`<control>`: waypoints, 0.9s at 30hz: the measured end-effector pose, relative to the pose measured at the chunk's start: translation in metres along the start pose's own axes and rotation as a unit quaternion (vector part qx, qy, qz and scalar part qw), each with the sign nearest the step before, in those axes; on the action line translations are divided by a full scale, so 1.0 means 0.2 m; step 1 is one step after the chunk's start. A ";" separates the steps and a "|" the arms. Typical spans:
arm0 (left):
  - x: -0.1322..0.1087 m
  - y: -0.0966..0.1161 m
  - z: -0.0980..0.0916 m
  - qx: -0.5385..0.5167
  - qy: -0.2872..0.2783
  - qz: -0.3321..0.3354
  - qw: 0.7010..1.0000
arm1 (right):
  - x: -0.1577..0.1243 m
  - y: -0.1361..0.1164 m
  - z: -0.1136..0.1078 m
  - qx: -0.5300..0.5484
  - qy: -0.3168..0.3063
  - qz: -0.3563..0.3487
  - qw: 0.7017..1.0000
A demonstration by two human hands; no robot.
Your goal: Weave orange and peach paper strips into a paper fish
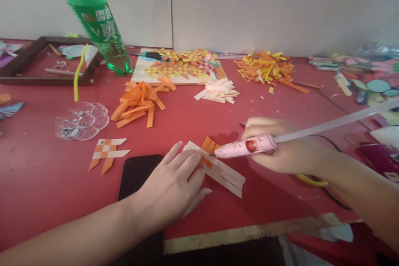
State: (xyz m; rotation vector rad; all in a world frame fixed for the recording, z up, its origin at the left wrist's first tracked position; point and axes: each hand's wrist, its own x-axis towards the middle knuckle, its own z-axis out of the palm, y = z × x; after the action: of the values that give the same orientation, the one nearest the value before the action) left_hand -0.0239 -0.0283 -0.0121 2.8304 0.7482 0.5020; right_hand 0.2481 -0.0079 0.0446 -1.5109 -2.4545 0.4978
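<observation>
My left hand [179,170] lies palm down, fingers stretched out, across a partly woven piece of white and orange paper strips [229,176] on the red table. Its fingers press on the upper left of the piece and hide part of it. My right hand [277,145] is wrapped round a pink hot glue gun [246,145], with a long clear glue stick [336,122] running out of its rear end. The gun's dark nozzle points left, at the strips close to my left fingertips. A finished woven paper fish [108,151] lies to the left, beyond a black phone [140,172].
Piles of orange strips [139,104], pale strips [220,90] and orange-yellow scraps [264,68] lie farther back. A green soda bottle [99,25] stands near a brown frame [37,80]. A clear flower-shaped palette [84,120] sits at left. The table's worn front edge [249,232] is close.
</observation>
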 end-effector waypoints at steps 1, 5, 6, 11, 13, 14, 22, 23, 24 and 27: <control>0.00 0.00 0.00 0.000 0.001 0.001 1.000 | 0.01 -0.01 0.00 0.001 -0.008 -0.003 1.000; 0.00 0.00 0.00 -0.005 0.003 -0.002 1.000 | 0.03 -0.03 0.00 -0.020 -0.024 -0.023 0.999; 0.00 0.00 0.00 -0.007 0.001 -0.004 1.000 | 0.04 -0.04 0.00 -0.030 -0.028 -0.028 0.999; 0.00 0.00 0.00 -0.015 -0.014 -0.006 1.000 | 0.06 -0.05 -0.01 -0.067 -0.043 -0.037 0.996; 0.00 0.00 0.00 -0.012 -0.008 -0.004 1.000 | 0.07 -0.05 -0.01 -0.075 -0.043 -0.043 0.995; 0.00 0.00 0.00 -0.010 -0.006 -0.004 1.000 | 0.07 -0.06 -0.01 -0.077 -0.042 -0.043 0.995; 0.00 0.00 0.00 -0.005 -0.008 -0.008 1.000 | 0.08 -0.09 -0.02 -0.090 -0.041 -0.036 0.994; 0.00 0.00 0.00 -0.006 -0.010 -0.010 1.000 | 0.08 -0.09 -0.02 -0.092 -0.042 -0.036 0.994; 0.00 -0.01 0.00 -0.006 -0.011 -0.011 1.000 | 0.08 -0.09 -0.02 -0.094 -0.042 -0.036 0.994; 0.00 -0.01 0.00 -0.005 -0.015 -0.011 1.000 | 0.08 -0.09 -0.03 -0.099 -0.039 -0.031 0.994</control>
State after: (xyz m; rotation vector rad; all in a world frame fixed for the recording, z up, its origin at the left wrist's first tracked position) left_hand -0.0239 -0.0272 -0.0127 2.8103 0.7682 0.4576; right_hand 0.2283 -0.0005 0.0568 -1.5060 -2.6713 0.3159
